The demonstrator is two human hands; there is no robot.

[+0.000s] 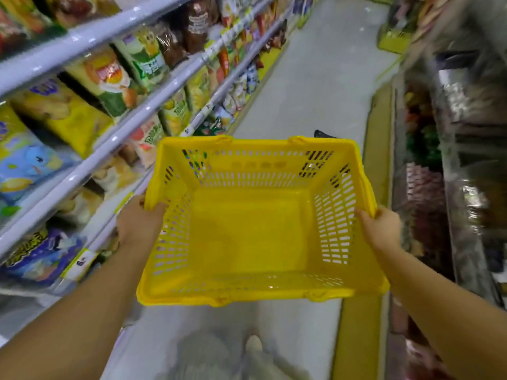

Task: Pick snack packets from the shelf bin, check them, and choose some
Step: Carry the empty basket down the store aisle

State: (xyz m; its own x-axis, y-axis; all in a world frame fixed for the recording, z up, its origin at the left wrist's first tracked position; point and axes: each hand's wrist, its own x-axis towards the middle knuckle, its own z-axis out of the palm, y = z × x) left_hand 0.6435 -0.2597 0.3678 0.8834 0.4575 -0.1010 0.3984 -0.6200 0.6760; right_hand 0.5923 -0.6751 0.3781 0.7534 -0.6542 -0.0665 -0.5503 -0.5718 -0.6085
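A yellow slotted plastic shopping basket (248, 237) is held over the aisle floor. The left hand (138, 223) curls its fingers round the basket's left rim, and the right hand (381, 229) clamps its right rim. Colourful snack packets (109, 78) sit on grey shelves (96, 157) at left, apart from both hands.

The basket (252, 229) fills the room between the left hand (140, 223) and the right hand (381, 229); its top is wide open. Shelves (113, 138) stuffed with snack bags (109, 78) stand close on the left. More goods (425, 187) crowd the right. The floor (315, 78) ahead is a free path.
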